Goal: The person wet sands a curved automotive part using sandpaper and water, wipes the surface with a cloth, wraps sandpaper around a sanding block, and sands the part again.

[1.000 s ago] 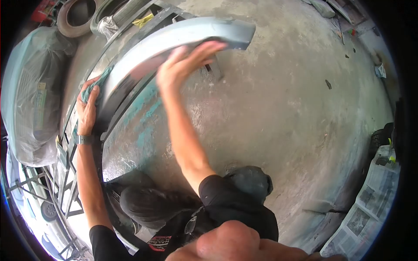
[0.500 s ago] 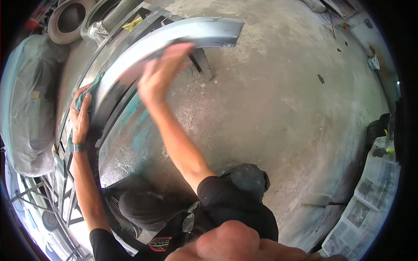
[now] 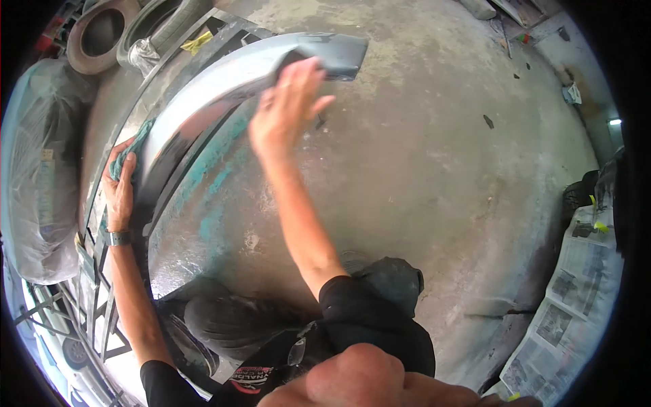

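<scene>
A long curved panel (image 3: 203,88), white and grey with dark and pinkish patches along its inner edge, lies on a dark metal frame (image 3: 227,22). At its left side, my left hand (image 3: 120,186) grips a teal cloth (image 3: 133,150) against the panel's edge. My right hand (image 3: 288,108), blurred by motion, presses a dark flat pad (image 3: 288,62) on the panel near its upper right end. The fingers lie over the pad, with the thumb held apart.
Tyres (image 3: 102,34) stand at the upper left beside a plastic-wrapped object (image 3: 44,176). A yellow cloth (image 3: 196,43) hangs on the frame. Newspaper sheets (image 3: 563,305) cover something at the right. The concrete floor (image 3: 407,169) has teal paint stains. My knees are below.
My right hand has swept back and forth along the panel, now up toward its right end. My left hand keeps the cloth at the edge. The view has shifted slightly.
</scene>
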Available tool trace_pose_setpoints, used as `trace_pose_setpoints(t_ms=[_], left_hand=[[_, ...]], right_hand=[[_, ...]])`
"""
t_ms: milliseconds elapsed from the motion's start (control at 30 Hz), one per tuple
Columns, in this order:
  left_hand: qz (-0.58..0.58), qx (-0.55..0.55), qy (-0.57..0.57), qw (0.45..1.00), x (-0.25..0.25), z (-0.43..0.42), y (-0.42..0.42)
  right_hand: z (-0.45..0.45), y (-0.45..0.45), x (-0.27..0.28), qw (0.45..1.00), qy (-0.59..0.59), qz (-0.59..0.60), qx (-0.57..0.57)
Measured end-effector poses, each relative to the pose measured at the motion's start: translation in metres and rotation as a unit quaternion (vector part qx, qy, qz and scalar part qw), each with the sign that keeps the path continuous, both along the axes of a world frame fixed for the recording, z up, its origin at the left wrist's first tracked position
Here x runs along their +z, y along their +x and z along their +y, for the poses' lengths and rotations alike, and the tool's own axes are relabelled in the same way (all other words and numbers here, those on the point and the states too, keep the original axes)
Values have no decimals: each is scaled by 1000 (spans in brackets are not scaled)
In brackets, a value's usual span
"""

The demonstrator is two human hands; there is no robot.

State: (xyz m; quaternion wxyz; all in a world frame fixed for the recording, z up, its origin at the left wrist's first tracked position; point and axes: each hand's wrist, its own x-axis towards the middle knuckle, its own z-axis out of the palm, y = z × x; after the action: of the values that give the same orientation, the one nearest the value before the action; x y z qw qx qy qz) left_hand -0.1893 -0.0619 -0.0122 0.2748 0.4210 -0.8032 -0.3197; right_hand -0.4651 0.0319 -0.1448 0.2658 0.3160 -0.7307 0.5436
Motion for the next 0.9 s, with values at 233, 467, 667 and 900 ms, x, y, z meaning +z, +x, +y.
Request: trace_pose_setpoints(t_ms=[233, 467, 667, 900], left_hand=[[26, -4, 3, 1000, -7, -5, 3], [33, -7, 8, 999, -7, -6, 2], [-1, -6, 5, 1000, -10, -14, 10], [6, -26, -69, 997, -17, -19, 9]], right_hand=[[72, -45, 39, 991, 86, -84, -61], [68, -44, 35, 984, 173, 37, 22], [69, -16, 30, 974, 211, 26, 83], [121, -117, 40, 974, 64, -217, -1]])
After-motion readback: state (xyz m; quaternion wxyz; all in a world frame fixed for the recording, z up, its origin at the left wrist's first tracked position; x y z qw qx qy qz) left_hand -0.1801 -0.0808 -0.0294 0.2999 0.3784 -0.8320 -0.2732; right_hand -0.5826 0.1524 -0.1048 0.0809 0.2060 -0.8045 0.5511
